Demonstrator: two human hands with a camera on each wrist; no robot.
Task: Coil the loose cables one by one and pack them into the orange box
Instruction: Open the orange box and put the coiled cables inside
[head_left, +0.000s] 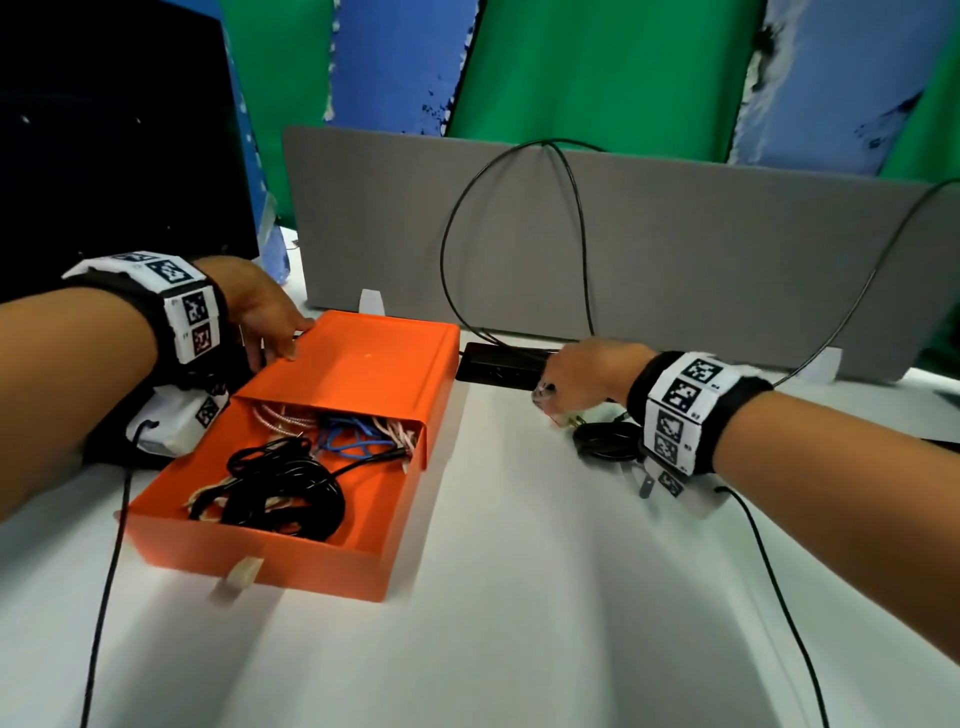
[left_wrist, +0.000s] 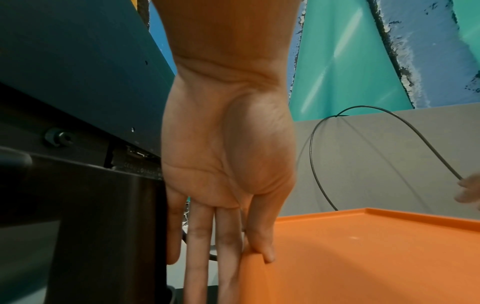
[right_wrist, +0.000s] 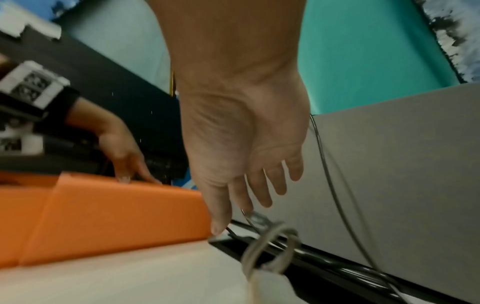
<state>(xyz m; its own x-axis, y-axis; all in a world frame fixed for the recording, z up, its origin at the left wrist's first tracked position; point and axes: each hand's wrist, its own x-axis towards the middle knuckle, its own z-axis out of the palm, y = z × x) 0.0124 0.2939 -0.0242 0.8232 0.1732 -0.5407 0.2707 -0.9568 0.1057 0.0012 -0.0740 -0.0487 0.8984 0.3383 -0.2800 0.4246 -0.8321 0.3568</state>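
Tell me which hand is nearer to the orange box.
Left. The left hand rests on the far left corner of the orange box; the right hand is apart, off to its right.

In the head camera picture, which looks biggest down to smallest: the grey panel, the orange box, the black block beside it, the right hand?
1. grey panel
2. orange box
3. black block and right hand look about alike; the hand hides the block's end, so unranked.

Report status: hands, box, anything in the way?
Left hand braces orange box at far corner, fingers straight. Right hand at thin black cable beside black block, grip unclear. Drawer open, cables inside. Black coil under right wrist.
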